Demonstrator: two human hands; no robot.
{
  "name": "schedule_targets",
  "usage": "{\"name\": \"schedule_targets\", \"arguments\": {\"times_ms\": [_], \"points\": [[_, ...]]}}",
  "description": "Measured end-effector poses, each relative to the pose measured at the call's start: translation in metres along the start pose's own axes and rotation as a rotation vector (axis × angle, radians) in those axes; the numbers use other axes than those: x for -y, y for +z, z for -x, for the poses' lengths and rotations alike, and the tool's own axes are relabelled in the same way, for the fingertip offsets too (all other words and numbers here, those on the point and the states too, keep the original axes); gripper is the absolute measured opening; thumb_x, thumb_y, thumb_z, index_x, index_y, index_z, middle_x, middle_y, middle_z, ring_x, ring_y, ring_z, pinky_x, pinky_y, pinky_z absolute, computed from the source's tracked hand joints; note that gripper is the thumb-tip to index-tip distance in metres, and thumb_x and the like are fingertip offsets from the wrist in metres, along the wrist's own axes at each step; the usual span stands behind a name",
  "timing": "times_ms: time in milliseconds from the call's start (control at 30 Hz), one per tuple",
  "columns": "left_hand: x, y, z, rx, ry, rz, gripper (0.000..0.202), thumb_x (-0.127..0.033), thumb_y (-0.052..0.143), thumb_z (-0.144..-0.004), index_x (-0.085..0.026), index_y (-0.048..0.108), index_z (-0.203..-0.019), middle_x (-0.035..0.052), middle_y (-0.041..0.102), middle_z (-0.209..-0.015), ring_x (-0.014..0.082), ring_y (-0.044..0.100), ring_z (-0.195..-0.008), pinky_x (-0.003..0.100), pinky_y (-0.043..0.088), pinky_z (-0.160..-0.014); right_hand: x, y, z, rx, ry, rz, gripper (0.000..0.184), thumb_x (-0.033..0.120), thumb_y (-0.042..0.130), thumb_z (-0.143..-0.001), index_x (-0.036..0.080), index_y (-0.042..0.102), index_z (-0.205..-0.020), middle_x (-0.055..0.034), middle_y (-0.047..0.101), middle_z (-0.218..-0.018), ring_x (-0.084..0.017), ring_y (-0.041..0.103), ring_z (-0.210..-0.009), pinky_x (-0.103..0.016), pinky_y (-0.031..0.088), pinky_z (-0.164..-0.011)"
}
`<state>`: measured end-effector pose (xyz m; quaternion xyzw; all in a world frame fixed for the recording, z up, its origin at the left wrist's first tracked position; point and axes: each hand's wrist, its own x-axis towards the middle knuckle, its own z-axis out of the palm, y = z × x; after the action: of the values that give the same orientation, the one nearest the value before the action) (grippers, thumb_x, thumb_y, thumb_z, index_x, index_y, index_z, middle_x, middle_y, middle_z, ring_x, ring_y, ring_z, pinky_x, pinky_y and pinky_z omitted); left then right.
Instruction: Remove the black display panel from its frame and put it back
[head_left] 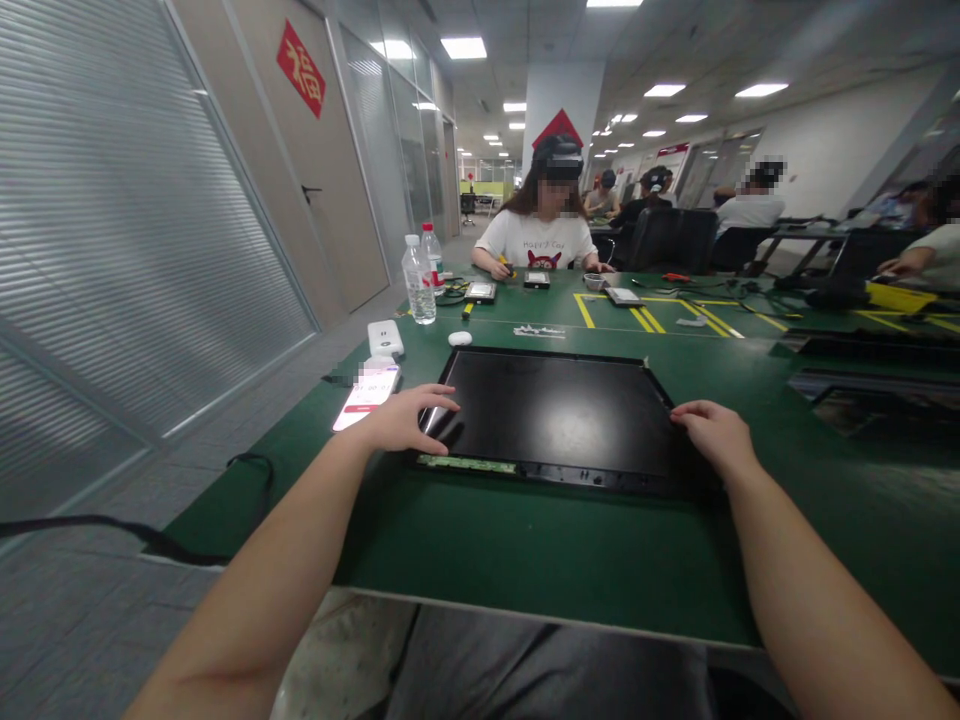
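A black LCD screen panel lies flat on the green table in front of me, in a dark frame. A narrow green circuit board runs along the left part of its near edge. My left hand is at the panel's left edge, thumb and fingers spread apart over its border. At the right edge, the fingers of my right hand are pressed together on the rim near the far right corner. The undersides of the fingertips are hidden.
Left of the panel lie a lit phone and a white device. Water bottles stand behind them. Across the table, a person sits by several hard drives. Dark panels lie far right.
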<state>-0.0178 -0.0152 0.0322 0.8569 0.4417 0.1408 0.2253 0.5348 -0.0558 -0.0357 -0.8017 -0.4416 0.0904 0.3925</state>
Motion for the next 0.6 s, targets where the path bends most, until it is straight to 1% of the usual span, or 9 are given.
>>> {"name": "schedule_targets", "arguments": {"times_ms": [300,433,600], "points": [[-0.0032,0.0005,0.0008,-0.004,0.027,-0.026,0.065,-0.053,0.091,-0.07,-0.032,0.082,-0.131,0.0093,0.062,-0.164,0.0399,0.06,-0.148,0.05,0.047,-0.122,0.0005,0.0011,0.0021,0.0,0.022,0.004,0.015,0.035,0.071,-0.064,0.028,0.08,-0.075,-0.0064,0.08,-0.085,-0.027,0.069,-0.084,-0.04,0.053,-0.08],[-0.0022,0.0008,-0.0003,0.002,0.032,-0.049,0.067,-0.052,0.092,-0.07,-0.029,0.082,-0.132,0.011,0.063,-0.163,0.0399,0.062,-0.146,0.048,0.047,-0.121,-0.0007,0.0008,0.0005,0.0,0.027,0.007,0.013,0.034,0.071,-0.065,0.028,0.079,-0.074,-0.0068,0.08,-0.085,-0.027,0.069,-0.083,-0.04,0.053,-0.079],[-0.0027,0.0003,-0.0006,0.022,0.053,-0.08,0.066,-0.049,0.092,-0.074,-0.026,0.08,-0.135,0.0132,0.061,-0.165,0.0389,0.062,-0.146,0.048,0.047,-0.121,-0.0024,0.0013,-0.0015,-0.001,0.032,0.021,0.014,0.036,0.072,-0.065,0.028,0.08,-0.075,-0.007,0.081,-0.086,-0.027,0.069,-0.084,-0.04,0.052,-0.078]]}}
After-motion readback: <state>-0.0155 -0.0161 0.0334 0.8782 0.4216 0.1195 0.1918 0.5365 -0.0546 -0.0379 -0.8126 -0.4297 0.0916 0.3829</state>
